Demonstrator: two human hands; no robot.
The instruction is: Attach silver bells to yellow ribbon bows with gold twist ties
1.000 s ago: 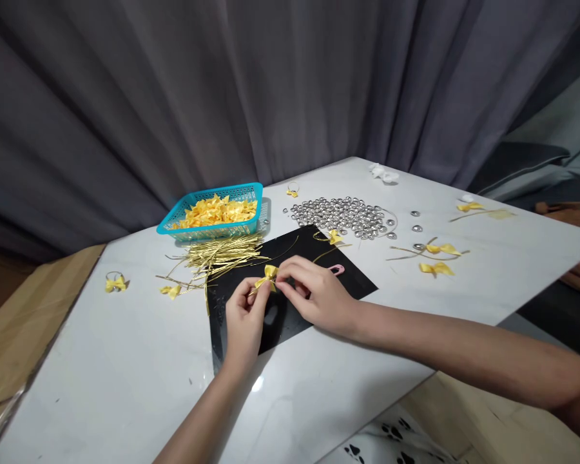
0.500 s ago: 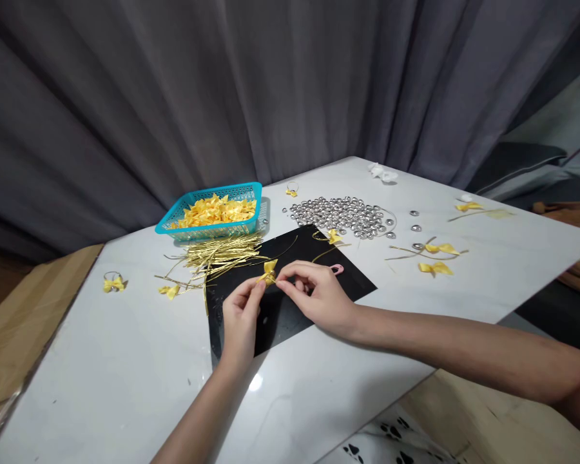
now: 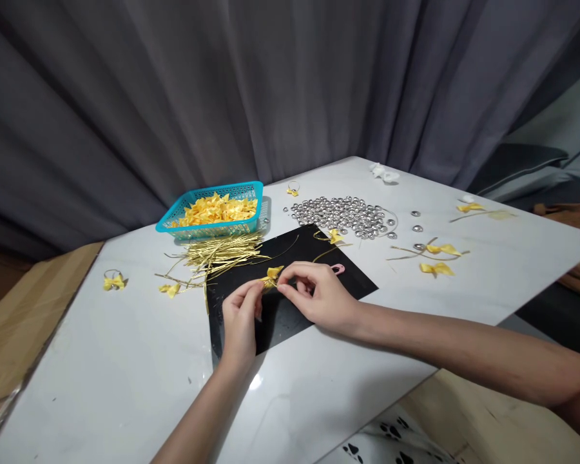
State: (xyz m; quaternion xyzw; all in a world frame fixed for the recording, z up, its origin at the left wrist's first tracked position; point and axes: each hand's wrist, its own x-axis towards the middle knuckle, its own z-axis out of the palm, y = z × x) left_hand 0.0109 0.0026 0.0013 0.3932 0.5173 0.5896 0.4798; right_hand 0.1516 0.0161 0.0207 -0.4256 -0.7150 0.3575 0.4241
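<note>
A small yellow ribbon bow (image 3: pixel 272 274) is between my two hands, above a black mat (image 3: pixel 290 319). My left hand (image 3: pixel 240 312) pinches the bow's left side between thumb and forefinger. From the right, my right hand (image 3: pixel 319 293) has thumb and forefinger pressed together at the bow, on what looks like a thin gold twist tie; its end is hidden by the fingertips. A pink ring-ended tool (image 3: pixel 338 269) lies behind my right hand, mostly covered. Beyond my left hand lies a pile of gold twist ties (image 3: pixel 222 251).
A blue basket (image 3: pixel 209 229) of yellow bows stands at the back left. Silver, bell-like pieces (image 3: pixel 343 216) lie heaped behind the mat. A bow with a wire loop (image 3: pixel 114 281) lies far left; loose bows (image 3: pixel 436 269) and ties are at right. A grey curtain (image 3: pixel 290 84) hangs behind the table.
The bow has turned from upright to a flatter, tilted position between my fingers. My left fingertips have shifted slightly; my right hand has stayed nearly in place.
</note>
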